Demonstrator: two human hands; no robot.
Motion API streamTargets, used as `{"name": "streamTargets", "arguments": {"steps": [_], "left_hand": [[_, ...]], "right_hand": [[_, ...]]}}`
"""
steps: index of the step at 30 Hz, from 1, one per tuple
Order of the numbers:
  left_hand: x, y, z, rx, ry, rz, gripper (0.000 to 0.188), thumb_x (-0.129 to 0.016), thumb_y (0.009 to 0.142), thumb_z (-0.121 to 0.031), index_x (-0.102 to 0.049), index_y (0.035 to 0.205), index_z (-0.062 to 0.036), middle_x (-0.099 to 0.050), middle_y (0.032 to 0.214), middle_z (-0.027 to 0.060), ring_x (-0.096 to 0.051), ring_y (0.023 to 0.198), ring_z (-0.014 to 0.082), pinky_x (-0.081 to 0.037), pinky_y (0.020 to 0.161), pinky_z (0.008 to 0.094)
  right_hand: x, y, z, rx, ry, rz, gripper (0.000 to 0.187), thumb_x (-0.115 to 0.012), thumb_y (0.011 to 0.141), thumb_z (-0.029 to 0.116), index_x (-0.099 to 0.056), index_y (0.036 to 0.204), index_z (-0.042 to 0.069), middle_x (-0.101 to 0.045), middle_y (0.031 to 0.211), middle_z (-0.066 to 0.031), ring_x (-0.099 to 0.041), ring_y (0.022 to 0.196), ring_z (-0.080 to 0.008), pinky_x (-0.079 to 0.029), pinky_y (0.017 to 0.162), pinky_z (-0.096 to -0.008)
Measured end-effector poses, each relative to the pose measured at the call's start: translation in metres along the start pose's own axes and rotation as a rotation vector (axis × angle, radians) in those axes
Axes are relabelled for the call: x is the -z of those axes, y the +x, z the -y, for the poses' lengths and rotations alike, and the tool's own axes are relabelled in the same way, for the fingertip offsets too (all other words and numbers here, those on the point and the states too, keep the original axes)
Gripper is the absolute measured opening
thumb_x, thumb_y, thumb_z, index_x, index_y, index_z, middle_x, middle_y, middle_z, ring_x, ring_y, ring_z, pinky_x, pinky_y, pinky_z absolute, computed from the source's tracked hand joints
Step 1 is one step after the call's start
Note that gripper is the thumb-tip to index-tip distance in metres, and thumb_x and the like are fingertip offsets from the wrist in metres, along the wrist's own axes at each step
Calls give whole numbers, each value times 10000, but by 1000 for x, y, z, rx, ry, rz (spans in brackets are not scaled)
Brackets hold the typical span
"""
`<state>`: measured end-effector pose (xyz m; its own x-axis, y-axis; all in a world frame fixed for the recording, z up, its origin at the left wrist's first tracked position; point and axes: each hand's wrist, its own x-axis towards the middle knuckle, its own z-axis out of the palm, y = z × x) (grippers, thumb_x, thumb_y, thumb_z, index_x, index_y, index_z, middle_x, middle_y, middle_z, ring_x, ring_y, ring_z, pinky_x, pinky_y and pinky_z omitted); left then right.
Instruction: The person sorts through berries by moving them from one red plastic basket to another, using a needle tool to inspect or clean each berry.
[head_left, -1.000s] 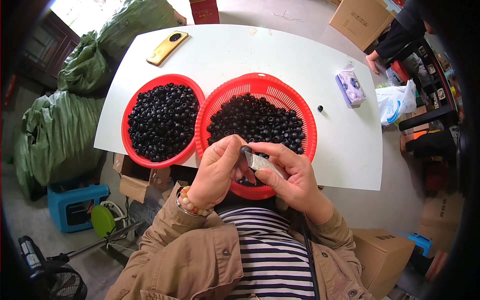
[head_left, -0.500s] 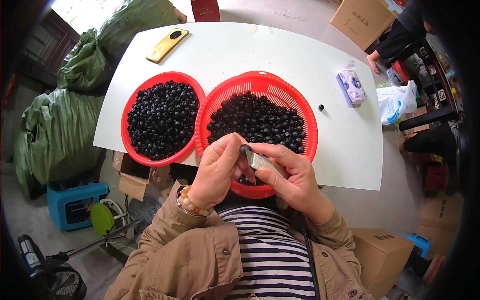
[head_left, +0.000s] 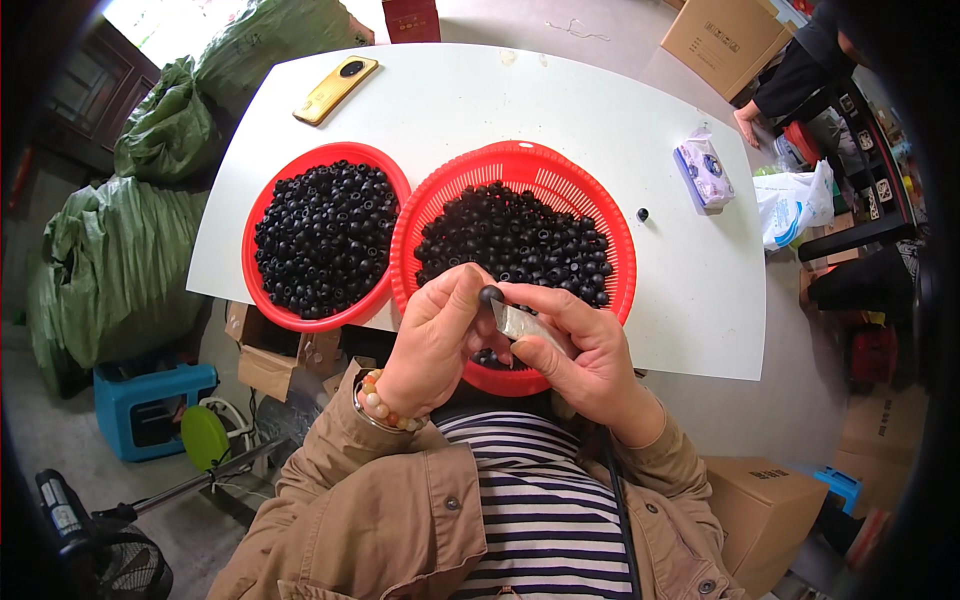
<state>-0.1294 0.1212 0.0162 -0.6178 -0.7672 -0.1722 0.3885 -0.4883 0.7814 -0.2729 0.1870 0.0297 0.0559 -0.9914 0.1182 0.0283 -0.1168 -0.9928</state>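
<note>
My left hand [head_left: 432, 335] pinches a small round black cap-like part [head_left: 490, 295] between thumb and fingers. In my right hand [head_left: 580, 340] is a flat blade-like tool with a pale wrapped handle [head_left: 522, 324]; its thin end is against or very near the black part. The fingers hide much of both. Both hands are over the near edge of a red slotted basket [head_left: 622, 240], where many more black parts [head_left: 510, 235] are heaped. To its left, a shallower red basin [head_left: 262, 300] holds a similar heap [head_left: 325, 240].
On the white table [head_left: 690, 310] lie a yellow phone [head_left: 336, 91], a purple tissue pack [head_left: 704, 172] and one loose black part [head_left: 642, 214]. Green sacks [head_left: 115, 270] stand at the left. At right are another person's hand [head_left: 747, 124], cardboard boxes [head_left: 765, 510] and a plastic bag [head_left: 800, 205].
Hardly anything differs. Both hands keep their place and grip, with only a tiny shift of the fingers around the black part.
</note>
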Motion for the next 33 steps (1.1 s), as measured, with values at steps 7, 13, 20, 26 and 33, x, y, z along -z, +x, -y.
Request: {"name": "streamTargets", "arguments": {"steps": [7, 13, 20, 26, 33], "left_hand": [[2, 2, 3, -7, -34, 51, 301, -384, 908, -311, -494, 825, -43, -447, 614, -14, -371, 474, 22, -408, 440, 182], [1, 3, 2, 36, -62, 21, 301, -377, 914, -294, -492, 794, -43, -428, 597, -23, -376, 468, 26, -465, 485, 216], [11, 5, -9, -135, 94, -8, 310, -383, 911, -292, -488, 783, -30, -436, 637, 3, -359, 483, 32, -453, 463, 211], [51, 15, -38, -465, 462, -335, 292, -421, 903, -258, -537, 801, -10, -481, 623, -2, -398, 447, 24, -356, 411, 160], [131, 24, -51, -564, 853, -753, 179, -543, 845, -188, -602, 793, -27, -507, 576, -31, -397, 466, 19, -304, 416, 173]], "right_hand": [[1, 0, -4, 48, 8, -20, 309, -537, 834, 92, -496, 1128, 6, -603, 891, -85, -584, 755, -98, -471, 676, -217], [0, 3, -5, 67, 28, -31, 288, -507, 848, 65, -496, 1129, 5, -598, 885, -78, -569, 743, -92, -465, 668, -220], [5, 3, -8, -78, 8, -187, 269, -500, 858, 81, -505, 1114, 0, -539, 821, 13, -443, 699, -18, -367, 633, -145], [12, 0, -17, -30, -173, -300, 270, -530, 855, 141, -520, 1079, -9, -519, 798, 21, -427, 688, -24, -357, 622, -144], [8, 3, -19, 7, -304, -269, 264, -565, 828, 119, -528, 1052, -16, -570, 803, -27, -474, 685, -37, -388, 609, -161]]}}
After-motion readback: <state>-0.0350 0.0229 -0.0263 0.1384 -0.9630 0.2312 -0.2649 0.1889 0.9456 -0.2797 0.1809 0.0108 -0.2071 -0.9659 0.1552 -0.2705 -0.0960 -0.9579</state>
